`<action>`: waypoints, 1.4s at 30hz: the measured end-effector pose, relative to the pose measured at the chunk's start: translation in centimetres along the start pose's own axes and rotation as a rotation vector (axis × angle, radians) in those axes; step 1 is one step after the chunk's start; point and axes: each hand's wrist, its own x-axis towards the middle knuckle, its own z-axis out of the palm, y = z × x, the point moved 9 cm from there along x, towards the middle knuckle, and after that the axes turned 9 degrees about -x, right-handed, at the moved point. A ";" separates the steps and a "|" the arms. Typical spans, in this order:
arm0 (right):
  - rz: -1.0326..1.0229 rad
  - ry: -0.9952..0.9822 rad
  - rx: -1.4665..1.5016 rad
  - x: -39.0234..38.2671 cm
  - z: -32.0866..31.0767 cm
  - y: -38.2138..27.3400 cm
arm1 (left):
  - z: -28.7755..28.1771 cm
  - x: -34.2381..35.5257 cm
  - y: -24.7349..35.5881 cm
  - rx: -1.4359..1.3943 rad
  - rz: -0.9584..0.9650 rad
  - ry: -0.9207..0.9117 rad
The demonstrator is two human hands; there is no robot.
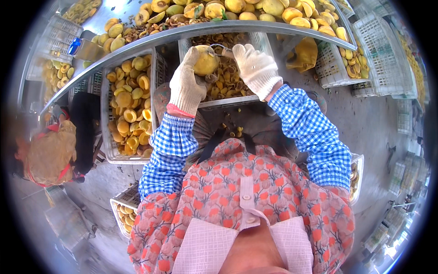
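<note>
My left hand point(187, 80), in a cream knit glove, is closed round a whole yellow fruit point(205, 62) above a white crate point(227, 100) of pits and scraps. My gloved right hand point(255, 71) grips a small tool with a curved metal loop point(218, 47), held at the upper right side of the fruit. A white crate of hollowed orange-yellow fruit halves point(130, 109) stands just left of my left arm. Above both hands runs the metal edge of a worktable point(191, 28), with many yellow fruits point(214, 10) and brown scraps on it.
More white crates of fruit stand at the right point(340, 64) and by my body at lower left point(125, 205). A yellow bag point(303, 55) lies under the table. A co-worker in a brown apron point(50, 150) is at the far left. A blue-capped bottle point(75, 45) is near the table edge.
</note>
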 end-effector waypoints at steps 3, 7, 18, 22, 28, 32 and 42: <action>0.338 -0.406 0.422 -1.9 6.4 3.6 | -1.8 -0.2 0.1 0.045 0.053 0.059; 0.257 -0.237 0.462 -4.0 6.1 3.3 | -2.2 -0.3 0.4 -0.089 0.015 -0.081; -0.074 0.074 0.202 -0.6 -3.3 -3.0 | -1.8 -1.6 0.7 -0.079 -0.011 -0.154; -0.061 0.044 0.105 -0.3 -3.1 -3.3 | -2.1 -1.7 0.6 -0.047 0.012 -0.140; 0.169 -0.168 0.133 -0.3 1.5 -0.9 | -2.4 -1.8 0.6 -0.015 0.090 -0.069; 0.249 -0.174 0.464 -2.1 3.8 1.3 | -2.8 -1.4 0.7 -0.113 0.047 -0.156; 0.091 0.030 0.166 -2.2 -2.7 -2.2 | -1.0 -2.1 0.4 -0.224 0.065 -0.263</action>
